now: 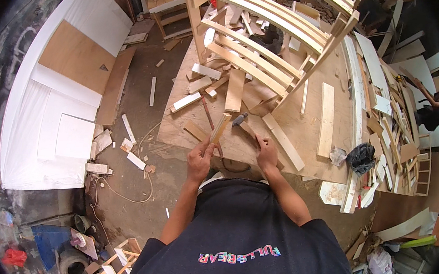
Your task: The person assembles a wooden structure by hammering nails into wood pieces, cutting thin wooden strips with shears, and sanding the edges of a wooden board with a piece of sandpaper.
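Observation:
My left hand [200, 159] is closed around the lower end of a short wooden strip [221, 127], which tilts up over the near edge of the plywood table [312, 111]. In my right hand [267, 154] is a hammer [240, 120]; its dark head points away from me, a little right of the strip's upper end. A thin reddish rod [208, 109] passes behind the strip. Beyond both hands a wooden slatted frame [259, 56] stands on the table. Wooden blocks lie around, among them a wide board piece [235, 90] and a long flat piece [283, 142].
White panels [71, 138] lean along the left wall. Offcuts and a cord [134, 200] lie on the floor. Long boards [385, 116] and a black plastic bag [360, 158] are on the right. Another person [436, 105] is at the far right.

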### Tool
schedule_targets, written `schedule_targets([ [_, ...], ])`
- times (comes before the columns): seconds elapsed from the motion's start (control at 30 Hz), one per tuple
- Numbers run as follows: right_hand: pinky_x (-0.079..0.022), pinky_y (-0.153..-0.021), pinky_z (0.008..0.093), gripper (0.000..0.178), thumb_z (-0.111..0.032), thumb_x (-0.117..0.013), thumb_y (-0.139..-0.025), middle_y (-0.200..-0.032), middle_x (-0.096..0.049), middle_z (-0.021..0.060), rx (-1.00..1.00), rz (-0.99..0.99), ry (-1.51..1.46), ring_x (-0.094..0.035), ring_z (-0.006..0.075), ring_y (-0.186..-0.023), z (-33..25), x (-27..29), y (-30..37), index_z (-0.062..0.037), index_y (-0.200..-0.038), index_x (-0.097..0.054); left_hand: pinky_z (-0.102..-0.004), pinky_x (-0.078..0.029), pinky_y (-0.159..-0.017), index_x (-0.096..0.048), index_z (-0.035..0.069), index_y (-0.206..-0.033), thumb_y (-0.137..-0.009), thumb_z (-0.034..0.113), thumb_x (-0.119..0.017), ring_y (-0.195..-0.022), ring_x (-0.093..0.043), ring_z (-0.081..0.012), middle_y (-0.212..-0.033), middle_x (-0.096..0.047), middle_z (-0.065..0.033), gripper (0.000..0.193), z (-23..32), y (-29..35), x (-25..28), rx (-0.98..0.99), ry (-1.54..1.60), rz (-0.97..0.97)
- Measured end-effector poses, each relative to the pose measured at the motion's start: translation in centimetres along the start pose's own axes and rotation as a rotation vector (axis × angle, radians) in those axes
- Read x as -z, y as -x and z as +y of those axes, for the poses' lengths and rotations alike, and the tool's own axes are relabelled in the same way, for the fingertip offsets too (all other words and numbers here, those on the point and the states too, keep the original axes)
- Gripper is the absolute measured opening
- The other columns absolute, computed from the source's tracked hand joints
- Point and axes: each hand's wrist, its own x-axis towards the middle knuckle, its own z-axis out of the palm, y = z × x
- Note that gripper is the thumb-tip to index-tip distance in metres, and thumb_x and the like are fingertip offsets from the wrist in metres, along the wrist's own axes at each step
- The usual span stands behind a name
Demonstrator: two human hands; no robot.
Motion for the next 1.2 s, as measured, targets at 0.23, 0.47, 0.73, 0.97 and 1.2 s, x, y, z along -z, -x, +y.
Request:
schedule_targets([
  [0.23, -0.049, -0.099, 0.0492, 0.06, -0.019, -0.075, -0.088, -0.125, -0.065, 0.0147, -0.047, 0.121, 0.056, -0.062, 0.0349, -0.117, -5.0, -0.1, 0.1, -0.0148, -0.146, -0.059, -0.0268, -0.051, -0.071, -0.063, 0.007, -0.147, -0.106, 0.027, -0.066, -0.08, -0.059, -0.0084, -0.104, -0.076, -0.0047, 0.045, -2.6, -1.6, 2.5, 0.015, 0.076, -0.07],
  [0.47, -0.054, -0.093, 0.0477, 0.044, -0.028, -0.071, -0.096, -0.127, -0.062, 0.0205, -0.082, -0.245, -0.376, -0.065, 0.0402, -0.111, -10.8, -2.5, -0.9, -0.0099, -0.135, -0.063, -0.027, -0.055, -0.07, -0.065, 0.005, -0.143, -0.104, 0.026, -0.068, -0.077, -0.064, -0.0096, -0.102, -0.075, -0.0032, 0.044, -11.1, -4.4, 5.8, 0.078, -0.023, -0.022],
  [0.73, -0.053, -0.09, 0.0516, 0.033, -0.023, -0.069, -0.097, -0.111, -0.064, 0.0217, -0.089, -0.237, -0.224, -0.064, 0.0421, -0.106, -15.6, -5.7, -2.1, -0.0068, -0.124, -0.063, -0.0275, -0.054, -0.065, -0.067, 0.008, -0.143, -0.103, 0.026, -0.071, -0.07, -0.064, -0.0092, -0.086, -0.072, -0.0031, 0.044, -11.5, -3.1, 8.1, 0.193, -0.123, -0.094],
  [0.97, -0.055, -0.09, 0.0486, 0.026, -0.015, -0.07, -0.089, -0.097, -0.073, 0.019, -0.274, -0.049, -0.297, -0.069, 0.0388, -0.097, -12.7, -7.3, -1.7, -0.0066, -0.113, -0.071, -0.0275, -0.055, -0.066, -0.065, 0.004, -0.143, -0.102, 0.027, -0.072, -0.073, -0.065, -0.0092, -0.091, -0.075, -0.004, 0.047, -13.5, -0.7, 8.2, 0.239, -0.025, -0.036],
  [1.2, -0.054, -0.092, 0.0476, 0.029, -0.015, -0.067, -0.093, -0.104, -0.072, 0.0184, -0.302, 0.03, -0.316, -0.069, 0.0394, -0.103, -11.1, -5.5, -1.2, -0.0089, -0.121, -0.07, -0.026, -0.054, -0.067, -0.062, 0.002, -0.146, -0.101, 0.025, -0.073, -0.073, -0.063, -0.0089, -0.096, -0.076, -0.0038, 0.051, -15.5, 0.1, 9.7, 0.252, 0.028, -0.014],
])
